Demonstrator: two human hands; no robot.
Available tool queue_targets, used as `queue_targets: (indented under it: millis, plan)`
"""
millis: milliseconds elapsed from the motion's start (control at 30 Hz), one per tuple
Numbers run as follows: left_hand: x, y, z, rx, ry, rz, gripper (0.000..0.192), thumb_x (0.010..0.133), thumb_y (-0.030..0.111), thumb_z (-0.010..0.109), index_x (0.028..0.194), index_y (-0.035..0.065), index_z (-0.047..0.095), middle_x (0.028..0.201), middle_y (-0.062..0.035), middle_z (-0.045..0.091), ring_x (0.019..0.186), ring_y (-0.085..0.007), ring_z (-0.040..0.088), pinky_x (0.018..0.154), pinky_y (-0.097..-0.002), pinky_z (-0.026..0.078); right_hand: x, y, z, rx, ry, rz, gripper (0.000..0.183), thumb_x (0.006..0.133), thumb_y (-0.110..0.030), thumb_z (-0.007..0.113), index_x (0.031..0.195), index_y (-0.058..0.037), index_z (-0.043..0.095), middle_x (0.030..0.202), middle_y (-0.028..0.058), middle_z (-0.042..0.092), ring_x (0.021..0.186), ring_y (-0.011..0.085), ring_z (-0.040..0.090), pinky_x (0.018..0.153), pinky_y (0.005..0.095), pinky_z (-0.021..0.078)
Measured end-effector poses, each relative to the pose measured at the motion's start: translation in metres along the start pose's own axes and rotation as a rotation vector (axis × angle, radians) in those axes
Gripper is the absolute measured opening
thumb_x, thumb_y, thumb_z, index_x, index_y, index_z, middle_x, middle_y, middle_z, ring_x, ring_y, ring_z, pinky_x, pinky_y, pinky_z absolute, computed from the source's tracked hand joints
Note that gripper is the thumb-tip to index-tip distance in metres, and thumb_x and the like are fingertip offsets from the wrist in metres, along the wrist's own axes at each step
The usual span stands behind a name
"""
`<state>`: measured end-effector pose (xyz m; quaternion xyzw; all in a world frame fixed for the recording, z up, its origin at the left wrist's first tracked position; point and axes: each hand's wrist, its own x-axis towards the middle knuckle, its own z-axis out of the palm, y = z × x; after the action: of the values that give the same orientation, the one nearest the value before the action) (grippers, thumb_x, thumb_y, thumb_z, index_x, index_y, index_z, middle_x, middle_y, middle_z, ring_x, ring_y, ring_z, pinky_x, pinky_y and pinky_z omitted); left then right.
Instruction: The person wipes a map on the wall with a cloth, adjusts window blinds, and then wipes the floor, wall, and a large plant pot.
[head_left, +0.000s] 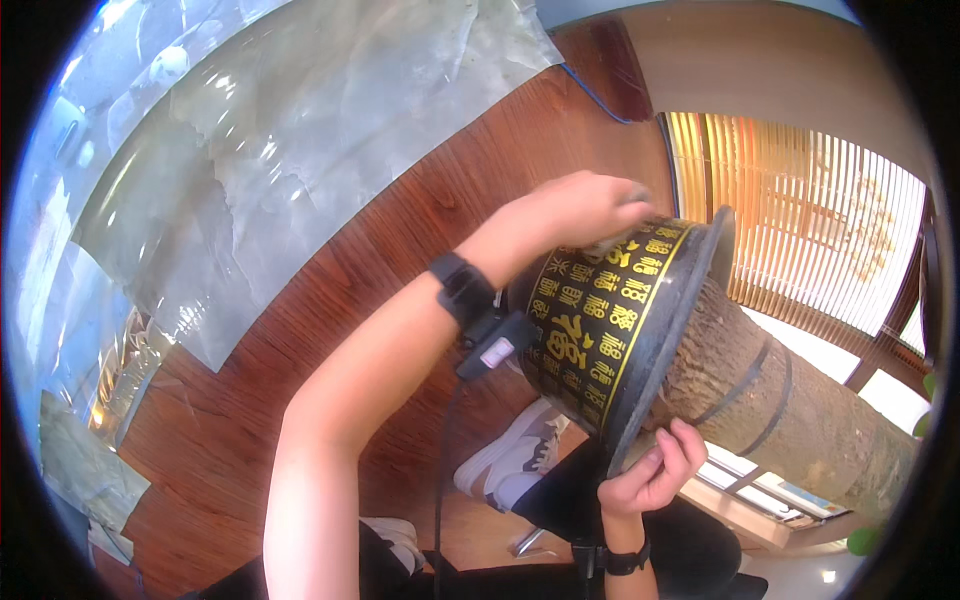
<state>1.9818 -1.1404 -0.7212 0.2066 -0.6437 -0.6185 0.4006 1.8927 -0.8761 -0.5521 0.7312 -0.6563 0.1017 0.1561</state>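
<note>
A black plant pot with yellow characters around its side appears tilted in front of me, its wide dark rim toward the right. Out of it rises a thick, rough-barked trunk with dark bands around it. My left hand lies against the upper side of the pot, fingers bent and slightly blurred; a small pale patch shows beneath it, and whether it holds a cloth is unclear. My right hand grips the lower part of the rim with curled fingers. Dark straps with devices circle my wrists.
Glossy grey marble-look flooring meets reddish-brown wood-grain flooring on the left. A thin black cable hangs beside my left arm. Shoes are below the pot. Slatted blinds cover a window on the right. Green leaves show at the edge.
</note>
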Motion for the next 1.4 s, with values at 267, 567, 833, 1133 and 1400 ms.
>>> queue_targets:
  millis: [267,567,833,1133,1400]
  plan:
    - [-0.042,0.022,0.002,0.021,0.025,-0.138,0.036,0.102,0.037,0.049,0.111,0.0039,0.061,0.092,-0.0237,0.068,0.086,-0.0389,0.068,0.078,-0.0448,0.052,0.008,-0.001,-0.002,0.032,-0.002,-0.047,0.022,0.082,-0.002,0.050,0.100,-0.0034,0.064,0.110,0.0163,0.060,0.099,0.0340,0.055,0.091,0.0439,0.0461]
    - [0.046,0.034,0.003,0.008,-0.062,-0.052,0.047,0.103,0.043,0.047,0.126,0.0051,0.062,0.110,-0.0181,0.070,0.102,-0.0246,0.067,0.092,-0.0385,0.051,0.020,0.002,0.001,0.100,0.034,-0.108,0.026,0.079,0.001,0.054,0.101,-0.0032,0.068,0.109,0.0140,0.064,0.094,0.0314,0.060,0.086,0.0398,0.0453]
    - [-0.040,0.004,0.009,0.214,0.149,-0.239,0.044,0.102,0.040,0.043,0.119,0.0029,0.061,0.111,-0.0274,0.065,0.110,-0.0453,0.059,0.092,-0.0452,0.048,0.009,-0.001,0.008,0.161,0.107,-0.085,0.033,0.073,0.002,0.057,0.104,-0.0040,0.068,0.109,0.0114,0.065,0.096,0.0302,0.060,0.086,0.0397,0.0439]
    - [-0.121,0.044,0.092,0.087,0.760,-0.333,0.045,0.106,0.033,0.038,0.129,-0.0031,0.054,0.116,-0.0254,0.066,0.109,-0.0382,0.064,0.093,-0.0434,0.047,0.013,0.006,0.019,0.390,0.496,-0.020,0.020,0.071,0.011,0.062,0.089,0.0016,0.066,0.091,0.0126,0.068,0.081,0.0296,0.064,0.071,0.0359,0.0524]
    - [-0.208,0.088,0.117,0.336,0.090,-0.373,0.030,0.104,0.024,0.046,0.123,0.0027,0.056,0.106,-0.0184,0.065,0.101,-0.0253,0.063,0.083,-0.0350,0.050,0.033,-0.074,0.009,0.938,0.586,-0.130,0.017,0.065,0.004,0.062,0.080,-0.0046,0.065,0.083,0.0083,0.066,0.070,0.0242,0.062,0.060,0.0333,0.0498]
